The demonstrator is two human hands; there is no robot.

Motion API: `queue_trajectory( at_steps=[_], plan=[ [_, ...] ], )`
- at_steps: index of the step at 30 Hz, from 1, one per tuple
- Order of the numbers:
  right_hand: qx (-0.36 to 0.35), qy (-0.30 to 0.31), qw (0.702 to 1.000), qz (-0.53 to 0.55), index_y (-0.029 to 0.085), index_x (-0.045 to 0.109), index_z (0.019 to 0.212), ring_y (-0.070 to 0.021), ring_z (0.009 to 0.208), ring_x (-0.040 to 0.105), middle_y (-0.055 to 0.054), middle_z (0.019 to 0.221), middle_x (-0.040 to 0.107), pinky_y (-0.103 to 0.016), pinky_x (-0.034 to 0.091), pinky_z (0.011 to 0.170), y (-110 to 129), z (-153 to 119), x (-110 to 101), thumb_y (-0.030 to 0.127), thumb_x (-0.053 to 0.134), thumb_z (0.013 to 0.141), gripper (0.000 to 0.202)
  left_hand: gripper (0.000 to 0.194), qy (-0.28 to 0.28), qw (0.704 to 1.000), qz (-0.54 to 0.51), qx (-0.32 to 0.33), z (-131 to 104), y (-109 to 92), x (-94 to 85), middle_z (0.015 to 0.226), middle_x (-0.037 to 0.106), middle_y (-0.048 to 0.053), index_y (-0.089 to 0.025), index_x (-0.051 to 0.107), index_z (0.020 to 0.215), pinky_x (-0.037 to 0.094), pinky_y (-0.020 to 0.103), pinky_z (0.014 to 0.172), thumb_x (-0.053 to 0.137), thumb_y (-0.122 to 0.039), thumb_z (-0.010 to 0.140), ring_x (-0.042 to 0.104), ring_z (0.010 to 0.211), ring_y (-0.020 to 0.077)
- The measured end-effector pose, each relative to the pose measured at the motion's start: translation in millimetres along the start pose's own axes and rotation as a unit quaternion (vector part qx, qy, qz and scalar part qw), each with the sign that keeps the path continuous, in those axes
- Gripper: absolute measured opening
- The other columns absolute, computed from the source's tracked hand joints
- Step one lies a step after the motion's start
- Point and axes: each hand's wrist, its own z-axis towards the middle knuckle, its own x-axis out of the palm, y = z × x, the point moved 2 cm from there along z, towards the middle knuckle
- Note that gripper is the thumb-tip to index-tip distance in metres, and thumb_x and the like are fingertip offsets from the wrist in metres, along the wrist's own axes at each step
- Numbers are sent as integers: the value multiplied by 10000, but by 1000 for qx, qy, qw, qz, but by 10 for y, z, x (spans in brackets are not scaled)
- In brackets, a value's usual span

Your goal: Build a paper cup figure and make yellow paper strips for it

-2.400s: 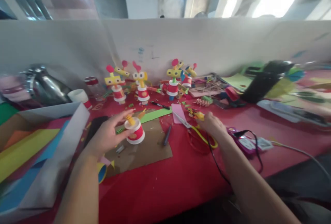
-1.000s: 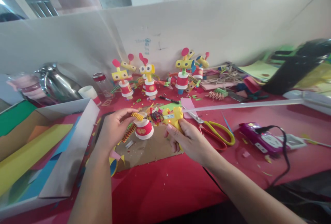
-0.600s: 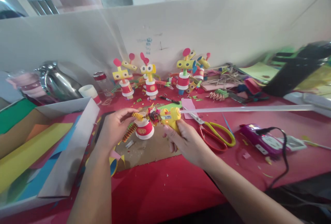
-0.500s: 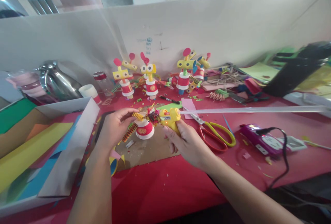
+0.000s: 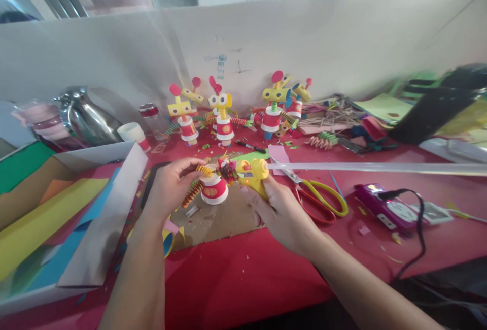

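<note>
My right hand (image 5: 272,208) is closed round the handle of a yellow glue gun (image 5: 254,175); a long clear glue stick (image 5: 365,168) juts from its back end. The gun's nozzle, smeared with coloured scraps, points left just over an upside-down red and white paper cup (image 5: 214,190). In the fingers of my left hand (image 5: 175,183) is a folded yellow paper spring (image 5: 204,170), held at the cup's top. Whether the nozzle touches the spring I cannot tell. An orange and green paper spring (image 5: 193,194) lies against the cup's left side. Under the cup is a brown cardboard sheet (image 5: 224,223).
Red and yellow scissors (image 5: 323,198) lie right of the cardboard, before a purple power strip (image 5: 388,207) with a black cable. Several finished cup figures (image 5: 224,129) stand along the wall. A white box (image 5: 95,233) of coloured paper is at left; a steel jug (image 5: 89,119) stands behind.
The glue gun's nozzle has shifted slightly left and closer to the yellow spring. Both hands keep their holds, and the view has moved a little.
</note>
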Motion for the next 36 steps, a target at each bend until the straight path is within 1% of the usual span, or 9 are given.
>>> queue_trajectory(
  at_steps=[3,7,9,15,19,22,26,32,36],
  plan=[
    [8,-8,1000,0,239,404,814,-141,456,562,41,517,556,-248,386,468,-12,13,8,440,468,947,250,238,2,1000,-6,-1,-2,-2,-1,1075,743,46,-246,717,1028,519,350,867,629,-348,832,678,987,236],
    [-4,-1,1000,-4,241,401,811,-134,449,542,38,528,557,-241,363,444,-21,8,27,446,459,952,255,225,-3,1000,1,-9,-11,-20,-7,1060,745,39,-250,722,1007,512,350,874,644,-350,821,679,975,234],
    [-7,-1,1000,-1,241,404,813,-130,451,541,42,528,556,-239,371,449,-27,5,25,442,456,957,253,229,-1,1000,-3,-12,-14,-29,-4,1061,745,42,-247,721,1009,514,352,870,643,-351,820,680,967,235],
    [-4,-25,1000,17,237,416,802,-129,462,562,51,498,552,-244,405,488,-31,20,4,451,456,963,270,236,6,1000,-11,-13,-11,-27,7,1066,743,48,-239,717,1018,521,356,863,634,-350,827,681,974,237],
    [0,-14,999,29,239,411,799,-127,451,547,50,499,555,-245,398,484,-7,19,32,441,489,946,262,240,4,1000,-12,-9,-13,-16,4,1063,744,45,-246,715,1024,523,353,856,640,-357,825,682,970,237],
    [1,-10,1000,21,240,411,808,-133,460,551,36,524,568,-248,384,473,6,9,51,437,487,942,251,223,-2,1000,-12,-17,-19,-21,1,1047,747,43,-247,717,1004,520,357,858,638,-353,824,687,940,232],
    [-4,-9,1000,14,240,410,814,-135,455,547,42,510,555,-252,390,480,10,6,61,423,483,941,235,217,3,1000,-19,-9,-19,-46,-1,1043,748,50,-239,717,990,515,369,876,640,-342,815,684,953,239],
    [-10,1,1000,8,240,405,818,-145,472,558,30,528,565,-257,384,468,26,-6,64,463,440,955,264,215,4,1000,-15,-15,-15,-41,-3,1030,749,46,-243,715,993,509,377,886,635,-343,819,685,936,235],
    [0,-11,1000,24,242,407,811,-137,445,546,48,502,545,-254,400,465,40,-10,41,443,482,944,253,212,9,1000,-13,-8,-15,-28,0,1036,747,41,-247,714,999,509,369,878,627,-335,827,684,939,231]
  ],
)
